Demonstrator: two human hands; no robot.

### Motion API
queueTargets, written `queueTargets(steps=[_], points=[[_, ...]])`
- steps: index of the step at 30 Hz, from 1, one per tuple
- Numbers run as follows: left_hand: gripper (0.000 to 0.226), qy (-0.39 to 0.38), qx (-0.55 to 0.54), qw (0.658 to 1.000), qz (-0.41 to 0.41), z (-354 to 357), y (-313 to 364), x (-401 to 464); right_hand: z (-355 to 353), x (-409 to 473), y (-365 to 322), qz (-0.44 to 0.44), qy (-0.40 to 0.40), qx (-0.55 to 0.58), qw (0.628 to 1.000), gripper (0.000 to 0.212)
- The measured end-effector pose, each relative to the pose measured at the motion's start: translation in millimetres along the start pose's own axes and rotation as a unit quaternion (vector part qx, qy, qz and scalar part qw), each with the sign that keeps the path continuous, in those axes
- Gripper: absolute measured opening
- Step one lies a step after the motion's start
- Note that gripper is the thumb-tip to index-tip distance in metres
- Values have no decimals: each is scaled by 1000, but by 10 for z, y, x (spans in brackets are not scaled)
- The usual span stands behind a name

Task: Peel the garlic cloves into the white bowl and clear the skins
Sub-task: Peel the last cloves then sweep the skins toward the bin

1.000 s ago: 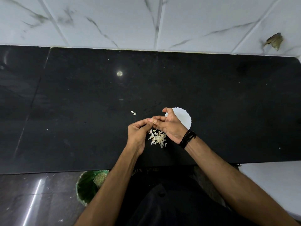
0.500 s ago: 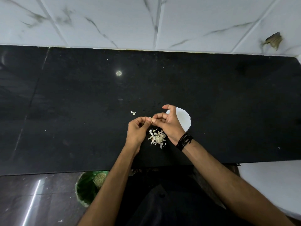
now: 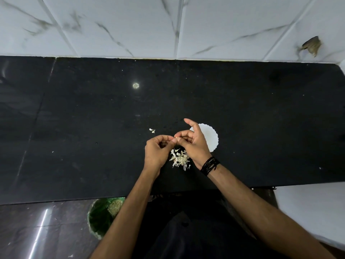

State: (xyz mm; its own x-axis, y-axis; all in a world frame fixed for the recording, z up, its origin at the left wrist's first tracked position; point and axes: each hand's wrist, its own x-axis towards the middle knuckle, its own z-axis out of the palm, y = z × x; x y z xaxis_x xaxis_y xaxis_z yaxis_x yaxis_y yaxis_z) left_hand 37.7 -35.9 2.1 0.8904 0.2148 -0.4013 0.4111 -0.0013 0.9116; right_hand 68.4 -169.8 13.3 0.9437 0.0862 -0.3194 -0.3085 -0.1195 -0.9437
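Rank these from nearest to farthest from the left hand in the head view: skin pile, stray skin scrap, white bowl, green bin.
From the left hand:
1. Skin pile, just to its right on the counter.
2. Stray skin scrap, just beyond it.
3. White bowl, right, partly behind the right hand.
4. Green bin, on the floor below the counter edge.

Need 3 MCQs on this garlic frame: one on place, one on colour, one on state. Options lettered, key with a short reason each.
1. Where does the pile of skins lie?
A. on the black counter, below the hands
B. inside the white bowl
C. in the green bin

2. What colour is the band on the right wrist?
A. red
B. black
C. white

3. What are the two hands doing?
A. lying flat on the counter
B. lifting the bowl
C. meeting fingertip to fingertip, pinching a small piece

Key:
1 A, the skins sit on the dark surface, beside the white bowl.
2 B, dark cords wrap the wrist.
3 C, the left hand and right hand have curled fingers that meet over the pile.
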Motion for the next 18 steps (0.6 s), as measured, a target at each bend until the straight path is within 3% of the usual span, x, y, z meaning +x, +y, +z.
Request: queueTargets(steps=[5, 9, 18], points=[[6, 12, 102, 991, 91, 30, 40, -12, 12, -11, -8, 31, 20, 48, 998, 74], [7, 5, 206, 961, 185, 49, 45, -25, 37, -31, -8, 69, 52, 91, 992, 72], [7, 4, 303, 918, 257, 30, 18, -10, 74, -66, -58, 121, 114, 161, 973, 66]])
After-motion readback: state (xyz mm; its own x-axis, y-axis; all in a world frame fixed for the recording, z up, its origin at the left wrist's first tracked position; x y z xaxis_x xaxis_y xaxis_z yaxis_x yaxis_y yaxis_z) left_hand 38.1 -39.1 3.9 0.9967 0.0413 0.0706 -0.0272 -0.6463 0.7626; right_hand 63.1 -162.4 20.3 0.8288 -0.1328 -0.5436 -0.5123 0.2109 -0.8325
